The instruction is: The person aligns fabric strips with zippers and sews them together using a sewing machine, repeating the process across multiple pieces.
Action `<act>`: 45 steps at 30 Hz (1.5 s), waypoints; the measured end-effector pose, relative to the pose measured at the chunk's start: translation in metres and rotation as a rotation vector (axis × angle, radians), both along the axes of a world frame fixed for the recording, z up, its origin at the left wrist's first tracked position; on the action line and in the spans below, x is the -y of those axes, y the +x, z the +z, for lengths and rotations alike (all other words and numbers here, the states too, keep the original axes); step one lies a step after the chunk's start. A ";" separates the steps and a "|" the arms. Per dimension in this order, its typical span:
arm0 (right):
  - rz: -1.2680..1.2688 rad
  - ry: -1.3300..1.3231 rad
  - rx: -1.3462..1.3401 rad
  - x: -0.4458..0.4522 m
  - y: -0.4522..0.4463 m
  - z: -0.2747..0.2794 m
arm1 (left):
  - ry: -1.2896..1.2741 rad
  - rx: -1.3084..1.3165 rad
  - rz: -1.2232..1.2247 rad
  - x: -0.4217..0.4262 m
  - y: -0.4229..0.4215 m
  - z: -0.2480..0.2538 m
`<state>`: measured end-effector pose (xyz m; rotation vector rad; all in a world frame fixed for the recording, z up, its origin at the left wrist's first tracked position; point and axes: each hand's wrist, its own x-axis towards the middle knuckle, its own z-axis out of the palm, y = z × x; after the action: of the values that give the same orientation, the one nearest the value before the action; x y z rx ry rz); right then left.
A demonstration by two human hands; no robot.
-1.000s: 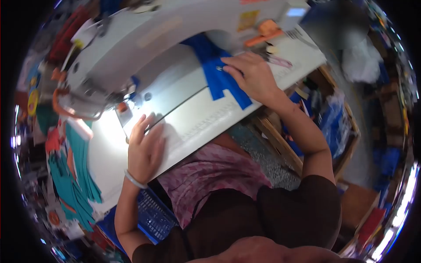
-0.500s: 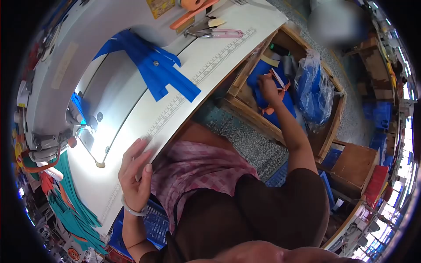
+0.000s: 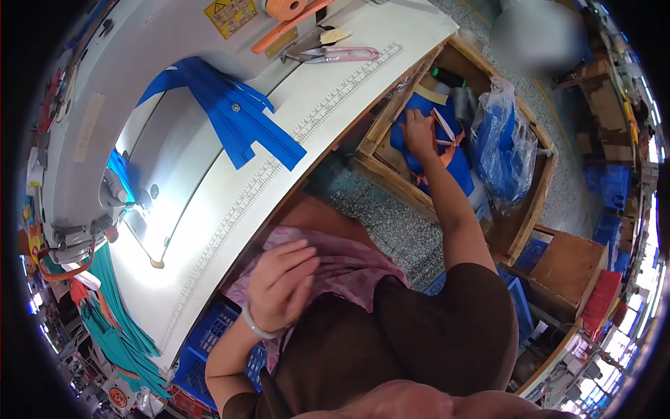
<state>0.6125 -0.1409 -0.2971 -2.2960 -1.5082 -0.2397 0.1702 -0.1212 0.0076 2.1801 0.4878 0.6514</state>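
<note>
My left hand [image 3: 283, 286] is raised over the pink checked cloth [image 3: 335, 244] on my lap, its fingers loosely extended and nothing visible in them. A pale bangle [image 3: 257, 324] circles that wrist. My right hand [image 3: 419, 134] reaches into a wooden drawer [image 3: 398, 183], fingers stretched out and touching the blue material [image 3: 457, 171] there. Right beside it lie orange strips [image 3: 447, 150] and a white-edged piece. On the sewing machine table [image 3: 241, 209], long blue zipper-like strips [image 3: 234, 115] hang out from under the machine arm, with a small round metal part on them.
The sewing machine [image 3: 77, 140] stands at the left with its lamp lit. Pink-handled thread snips [image 3: 342, 54] lie near the table's ruler markings. A plastic bag of blue material [image 3: 504, 146] and thread spools [image 3: 447, 77] share the drawer. Green strips [image 3: 122, 321] hang at the table's left end.
My left hand has left the table edge and moved right, over my lap. In the drawer, my right hand has shifted slightly left and away from the orange strips, onto the blue material.
</note>
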 end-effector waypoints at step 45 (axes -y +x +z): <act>0.221 -0.108 -0.798 0.106 -0.005 0.010 | -1.433 0.500 0.052 -0.005 0.124 -0.088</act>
<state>0.6079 -0.2467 -0.2869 -1.8984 -1.3192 0.7446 0.2946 -0.1158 -0.0806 0.6328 0.4935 0.5531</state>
